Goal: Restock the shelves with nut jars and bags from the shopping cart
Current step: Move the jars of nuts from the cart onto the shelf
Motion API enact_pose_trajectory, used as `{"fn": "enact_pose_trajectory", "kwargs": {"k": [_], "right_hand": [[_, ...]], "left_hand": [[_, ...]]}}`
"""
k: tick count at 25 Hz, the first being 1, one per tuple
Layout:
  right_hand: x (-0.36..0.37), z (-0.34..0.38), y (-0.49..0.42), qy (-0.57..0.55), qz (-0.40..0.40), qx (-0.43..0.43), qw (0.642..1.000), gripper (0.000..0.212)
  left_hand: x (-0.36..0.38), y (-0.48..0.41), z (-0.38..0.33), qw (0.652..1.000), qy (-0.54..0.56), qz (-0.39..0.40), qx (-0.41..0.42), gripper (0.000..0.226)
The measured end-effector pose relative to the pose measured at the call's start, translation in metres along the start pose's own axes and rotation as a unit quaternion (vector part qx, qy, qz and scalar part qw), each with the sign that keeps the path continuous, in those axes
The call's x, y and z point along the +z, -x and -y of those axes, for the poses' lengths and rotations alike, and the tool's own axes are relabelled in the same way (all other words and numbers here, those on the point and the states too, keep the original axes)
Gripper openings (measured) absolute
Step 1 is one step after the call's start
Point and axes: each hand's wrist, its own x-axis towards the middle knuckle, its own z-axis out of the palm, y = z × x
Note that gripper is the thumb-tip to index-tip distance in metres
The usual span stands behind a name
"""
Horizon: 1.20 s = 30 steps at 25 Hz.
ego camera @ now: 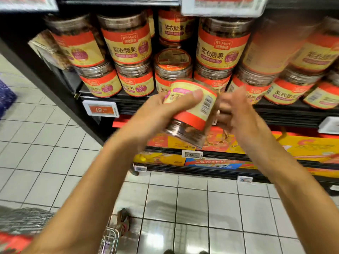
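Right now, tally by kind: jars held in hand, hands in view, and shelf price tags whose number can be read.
Held jar: 1
Hands: 2, left hand and right hand
Readable price tags: 2, orange tag and white tag
Total: 5

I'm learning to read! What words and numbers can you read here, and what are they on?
"RT-Mart" on a shelf jar, on its label.
"紫衣腰果" on that same label.
"19." on the orange price tag; its small digits are blurred.
"149." on the white price tag.
Label on the held jar, top signs: too blurred.
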Motion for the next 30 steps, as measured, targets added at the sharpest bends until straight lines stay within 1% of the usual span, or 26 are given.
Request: {"fn": "enact_pose_trajectory", "kwargs": {"k": [1,2,3,5,6,7,8,9,10,11,12,13,14,15,16,17,18,19,21,22,23,25,26,27,28,30], "right_hand": [[-0.008,0.003,0.005,0.119,0.002,-0.037,0.992,0.112],[-0.013,0.007,0.009,0.224,0.029,-0.087,0.97,0.119],[-0.014,0.009,0.011,0.31,0.071,-0.15,0.936,0.123],[-0.004,0.008,0.013,0.447,0.122,-0.266,0.845,0.124],[0.003,0.005,0.015,0.505,0.108,-0.312,0.797,0.122],[0.01,0.001,0.016,0.556,0.067,-0.355,0.748,0.116],[0.016,-0.002,0.017,0.589,0.02,-0.394,0.705,0.106],[0.02,-0.006,0.018,0.597,-0.012,-0.423,0.682,0.093],[0.023,-0.009,0.019,0.573,-0.024,-0.444,0.688,0.082],[0.025,-0.012,0.019,0.531,-0.02,-0.453,0.716,0.076],[0.026,-0.015,0.017,0.484,-0.01,-0.44,0.757,0.076],[0.027,-0.016,0.016,0.416,0.003,-0.391,0.821,0.08],[0.029,-0.016,0.016,0.316,0.006,-0.307,0.898,0.082],[0.031,-0.013,0.018,0.176,0.015,-0.207,0.962,0.077],[0.031,-0.013,0.017,0.03,0.039,-0.126,0.991,0.067],[0.031,-0.013,0.015,-0.09,0.071,-0.068,0.991,0.057],[0.03,-0.015,0.013,-0.154,0.097,-0.032,0.983,0.052],[0.029,-0.016,0.011,-0.196,0.112,-0.013,0.974,0.051],[0.028,-0.012,0.005,-0.247,0.101,0.003,0.964,0.055],[0.026,-0.011,0.001,-0.225,0.075,-0.004,0.972,0.058],[0.023,-0.01,-0.003,-0.158,0.04,-0.017,0.987,0.06],[0.019,-0.004,-0.01,0.013,-0.03,-0.035,0.999,0.075],[0.018,-0.003,-0.011,0.053,-0.078,-0.042,0.995,0.077],[0.018,-0.004,-0.009,0.05,-0.127,-0.056,0.989,0.069],[0.02,-0.002,-0.005,0.031,-0.163,-0.087,0.982,0.052],[0.03,0.0,0.004,0.041,-0.185,-0.155,0.97,0.023]], "left_hand": [[-0.01,0.001,-0.005,0.998,0.006,0.037,-0.042,0.037],[-0.019,0.002,-0.006,0.995,0.015,0.061,-0.071,0.035],[-0.026,0.002,-0.007,0.993,0.037,0.071,-0.089,0.034],[-0.03,0.004,-0.004,0.982,0.092,0.092,-0.139,0.033],[-0.028,0.006,-0.001,0.964,0.144,0.124,-0.185,0.034],[-0.023,0.009,0.0,0.927,0.234,0.18,-0.232,0.035],[-0.022,0.015,-0.001,0.913,0.269,0.198,-0.234,0.031],[-0.021,0.02,-0.001,0.877,0.342,0.226,-0.25,0.028],[-0.017,0.022,0.004,0.845,0.403,0.25,-0.247,0.03],[-0.015,0.019,0.015,0.86,0.389,0.238,-0.228,0.033],[-0.018,0.015,0.03,0.91,0.298,0.195,-0.211,0.037],[-0.021,0.014,0.036,0.952,0.202,0.117,-0.2,0.041],[-0.02,0.014,0.039,0.983,0.094,0.027,-0.156,0.042],[-0.018,0.013,0.042,0.992,0.032,-0.025,-0.122,0.045],[-0.016,0.01,0.045,0.994,0.02,-0.053,-0.097,0.05],[-0.01,0.011,0.045,0.995,0.062,-0.046,-0.071,0.054],[-0.003,0.012,0.043,0.988,0.143,-0.028,-0.048,0.057],[0.003,0.013,0.041,0.977,0.211,-0.007,-0.023,0.061],[0.007,0.011,0.039,0.958,0.285,0.025,0.012,0.072],[0.008,0.011,0.037,0.955,0.293,0.035,0.021,0.075],[0.009,0.012,0.038,0.956,0.292,0.033,0.021,0.077],[0.01,0.014,0.04,0.96,0.278,-0.023,0.026,0.073],[0.011,0.014,0.041,0.962,0.262,-0.068,0.033,0.068],[0.013,0.014,0.042,0.962,0.244,-0.115,0.041,0.064],[0.014,0.014,0.041,0.96,0.224,-0.158,0.061,0.062],[0.015,0.011,0.032,0.946,0.17,-0.242,0.135,0.057]]}}
